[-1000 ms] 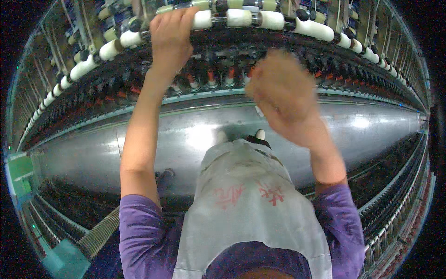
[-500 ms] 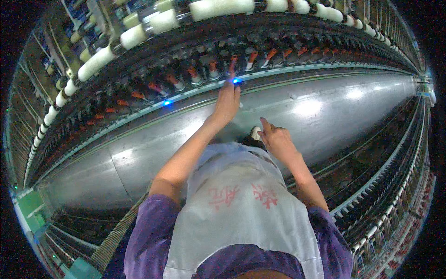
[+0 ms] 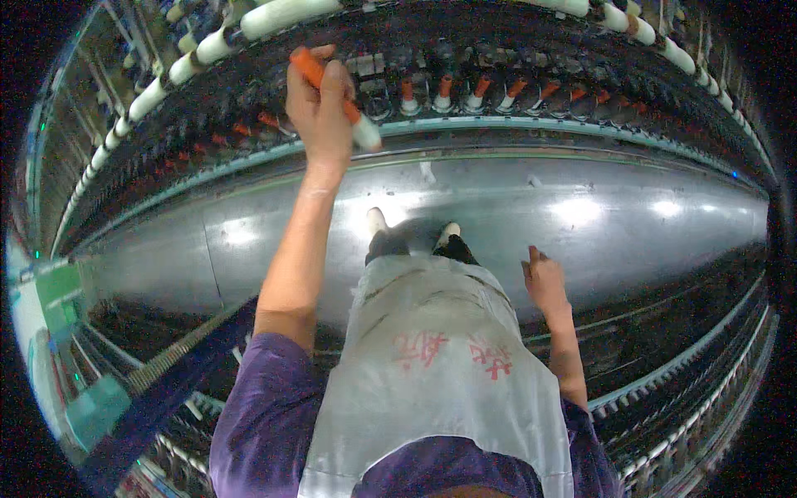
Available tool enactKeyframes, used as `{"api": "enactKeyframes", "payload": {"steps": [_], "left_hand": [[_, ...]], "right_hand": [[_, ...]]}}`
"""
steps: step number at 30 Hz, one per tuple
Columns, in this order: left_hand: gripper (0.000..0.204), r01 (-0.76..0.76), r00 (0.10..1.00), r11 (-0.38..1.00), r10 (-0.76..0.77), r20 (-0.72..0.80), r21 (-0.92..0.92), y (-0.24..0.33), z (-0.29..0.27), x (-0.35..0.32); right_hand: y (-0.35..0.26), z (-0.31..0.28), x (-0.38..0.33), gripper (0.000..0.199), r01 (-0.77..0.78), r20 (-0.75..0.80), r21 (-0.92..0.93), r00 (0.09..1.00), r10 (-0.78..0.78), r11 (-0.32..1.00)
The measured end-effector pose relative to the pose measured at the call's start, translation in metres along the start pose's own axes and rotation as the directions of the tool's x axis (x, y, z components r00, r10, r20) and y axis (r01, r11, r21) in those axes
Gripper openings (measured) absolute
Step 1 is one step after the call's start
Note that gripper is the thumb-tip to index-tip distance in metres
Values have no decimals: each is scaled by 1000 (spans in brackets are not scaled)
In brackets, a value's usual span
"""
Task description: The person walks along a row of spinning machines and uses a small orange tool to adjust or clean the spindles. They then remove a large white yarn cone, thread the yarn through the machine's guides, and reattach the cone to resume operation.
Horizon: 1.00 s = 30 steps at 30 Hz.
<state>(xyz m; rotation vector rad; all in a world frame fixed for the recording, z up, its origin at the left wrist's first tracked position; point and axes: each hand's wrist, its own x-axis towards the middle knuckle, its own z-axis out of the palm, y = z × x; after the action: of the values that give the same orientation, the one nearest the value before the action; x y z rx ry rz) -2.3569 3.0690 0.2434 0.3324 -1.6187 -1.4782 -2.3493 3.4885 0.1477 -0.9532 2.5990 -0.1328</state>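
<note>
Bobbin in hand: the left hand grips an orange-and-white bobbin, tilted before the spinning machine's row of bobbins.
Half a second ago that hand was reaching low at the row; lifting now appears done. The right hand hangs apart above the floor, partly curled; whether it holds anything cannot be told.
</note>
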Motion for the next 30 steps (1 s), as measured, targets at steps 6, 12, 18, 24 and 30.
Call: {"api": "enactKeyframes", "payload": {"steps": [6,12,18,24,30], "left_hand": [[23,829,497,252,-739,455,-499,41,12,-20],[26,831,493,210,-705,509,-515,13,21,-64],[31,787,493,197,-771,403,-585,7,4,-76],[41,713,547,14,-638,543,-701,0,-16,-67],[35,746,499,-54,-616,610,-664,-9,-7,-64]], "right_hand": [[-89,-79,110,30,442,-381,475,883,-275,761],[-143,-101,128,28,481,-137,706,813,-567,519],[-135,-94,127,24,203,-4,895,894,-448,398],[-128,-99,118,21,281,100,813,795,-598,510],[-146,-80,101,17,375,-23,781,816,-577,500]]}}
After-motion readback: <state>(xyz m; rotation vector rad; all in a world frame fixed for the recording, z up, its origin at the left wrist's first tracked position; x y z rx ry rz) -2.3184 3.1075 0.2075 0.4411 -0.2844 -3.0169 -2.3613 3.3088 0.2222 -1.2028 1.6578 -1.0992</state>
